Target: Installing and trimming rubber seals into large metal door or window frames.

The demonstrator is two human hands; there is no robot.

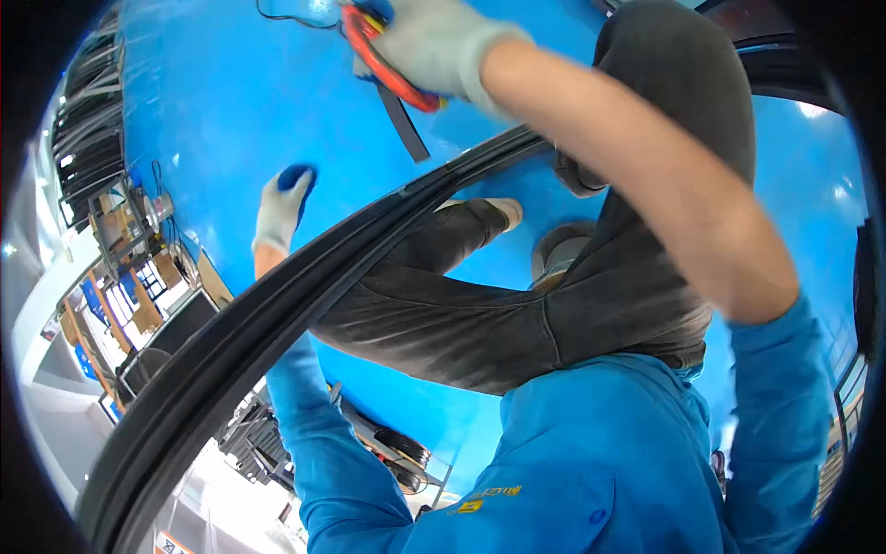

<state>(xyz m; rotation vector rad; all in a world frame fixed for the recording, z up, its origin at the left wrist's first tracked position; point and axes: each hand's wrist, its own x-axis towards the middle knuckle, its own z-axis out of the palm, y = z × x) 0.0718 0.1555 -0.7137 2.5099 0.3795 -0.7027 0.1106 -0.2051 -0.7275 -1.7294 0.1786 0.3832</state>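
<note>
My right hand, in a light grey glove, is closed around a red-handled cutting tool at the top of the view. A short black strip hangs from the tool down to the blue floor. My left hand, in a grey glove with blue fingertips, rests flat on the floor and holds nothing. A long black rubber profile runs diagonally from the lower left to the upper right. It passes over my left wrist and under my right forearm.
My own dark trousers and blue jacket fill the middle and bottom. A thin black cable lies on the floor at the top. Racks of black strips and workshop shelving stand at the left rim.
</note>
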